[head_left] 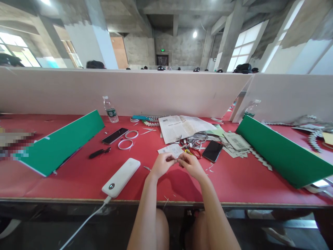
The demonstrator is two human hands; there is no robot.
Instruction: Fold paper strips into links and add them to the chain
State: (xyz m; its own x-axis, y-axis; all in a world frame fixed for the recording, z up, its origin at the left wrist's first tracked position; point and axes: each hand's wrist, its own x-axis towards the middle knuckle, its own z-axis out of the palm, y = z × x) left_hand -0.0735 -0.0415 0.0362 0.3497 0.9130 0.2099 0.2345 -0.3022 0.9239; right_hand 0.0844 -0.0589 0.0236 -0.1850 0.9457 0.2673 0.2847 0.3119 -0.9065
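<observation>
My left hand (163,164) and my right hand (190,164) meet above the red tabletop (171,189), fingertips pinched close together. Whatever lies between the fingers is too small to make out. Just beyond them is a white sheet of paper (173,150). Past my right hand lie scissors with red handles (195,152) and a black phone (212,151). Several folded paper strips (196,139) are heaped behind the scissors. A small metal piece (147,168) rests left of my left hand.
A white power bank (122,177) with a cable (85,222) is at left. Near it are a dark-handled tool (99,152), another phone (115,135) and tape rings (125,144). Green boards (65,146) stand on both sides. Newspaper (182,128) and a bottle (111,110) are farther back.
</observation>
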